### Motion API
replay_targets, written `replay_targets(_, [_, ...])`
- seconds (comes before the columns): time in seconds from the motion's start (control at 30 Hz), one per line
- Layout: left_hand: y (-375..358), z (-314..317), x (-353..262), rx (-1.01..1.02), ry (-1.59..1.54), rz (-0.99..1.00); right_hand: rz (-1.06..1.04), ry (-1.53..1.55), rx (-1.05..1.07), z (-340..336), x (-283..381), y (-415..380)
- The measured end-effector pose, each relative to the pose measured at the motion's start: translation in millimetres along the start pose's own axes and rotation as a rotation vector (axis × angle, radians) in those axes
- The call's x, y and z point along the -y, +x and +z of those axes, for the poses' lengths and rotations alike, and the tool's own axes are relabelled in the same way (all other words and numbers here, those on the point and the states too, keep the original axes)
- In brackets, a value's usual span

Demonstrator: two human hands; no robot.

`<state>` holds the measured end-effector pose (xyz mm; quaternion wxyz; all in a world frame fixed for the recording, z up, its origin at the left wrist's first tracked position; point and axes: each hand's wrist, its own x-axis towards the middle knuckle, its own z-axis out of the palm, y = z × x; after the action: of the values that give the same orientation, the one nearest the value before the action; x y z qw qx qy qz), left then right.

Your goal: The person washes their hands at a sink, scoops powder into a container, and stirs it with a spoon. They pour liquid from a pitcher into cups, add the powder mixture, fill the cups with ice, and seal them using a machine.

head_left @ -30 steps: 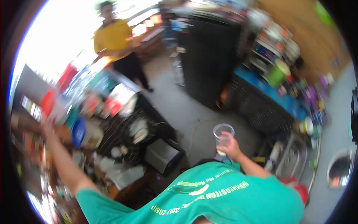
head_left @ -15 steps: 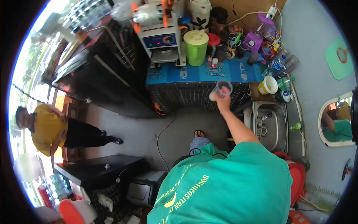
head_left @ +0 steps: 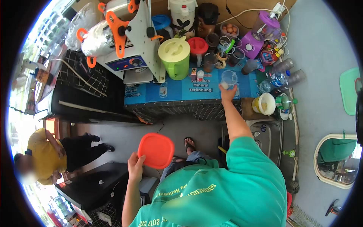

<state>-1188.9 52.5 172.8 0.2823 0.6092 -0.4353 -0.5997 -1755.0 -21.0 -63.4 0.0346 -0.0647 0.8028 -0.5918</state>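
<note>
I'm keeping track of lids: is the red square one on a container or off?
Off: the left hand holds the red square lid by its edge, and no container shows attached to it.

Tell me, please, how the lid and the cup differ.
The lid is opaque red, while the cup is clear. The lid is flat and squarish, whereas the cup is deep and round. The left hand holds the lid; the right hand, the cup. Both are handheld.

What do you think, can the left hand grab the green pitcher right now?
Probably not: the left hand grips the red lid and is well short of the blue counter where the green pitcher stands.
</note>
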Motion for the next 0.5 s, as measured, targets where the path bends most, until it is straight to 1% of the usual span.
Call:
replay_targets(0.07, [32,24,-22,0.183,0.465,0.264,0.082,0.032,0.216,-44,-5,-25])
replay_targets(0.13, [57,54,-56,0.401,0.525,0.361,-0.04,-0.153,0.511,-85,28,-75])
replay_targets(0.17, [70,73,-76,0.527,0.644,0.462,-0.043,-0.023,0.778,-104,64,-103])
replay_targets(0.2, [84,91,-95,0.653,0.768,0.561,0.153,0.245,1.06,-124,124,-134])
replay_targets(0.23, [95,111,-109,0.78,0.802,0.622,-0.015,0.276,1.243,-136,166,-152])
replay_targets(0.27, [105,132,-122,0.909,0.836,0.687,-0.315,0.199,1.396,-137,184,-158])
replay_targets(0.3, [112,153,-135,0.91,0.831,0.696,-0.596,0.017,1.476,-140,220,-161])
replay_targets(0.37, [122,190,-156,1.218,1.027,0.705,-0.698,-0.374,1.507,-140,250,-165])
replay_targets(0.4, [125,200,-165,1.224,1.023,0.711,-0.697,-0.381,1.501,-140,249,-161])
replay_targets(0.47, [126,209,-179,1.229,0.994,0.741,-0.662,-0.193,1.422,-141,243,-154])
replay_targets(0.5, [123,208,-180,1.23,0.995,0.745,-0.664,-0.193,1.418,-143,244,-156])
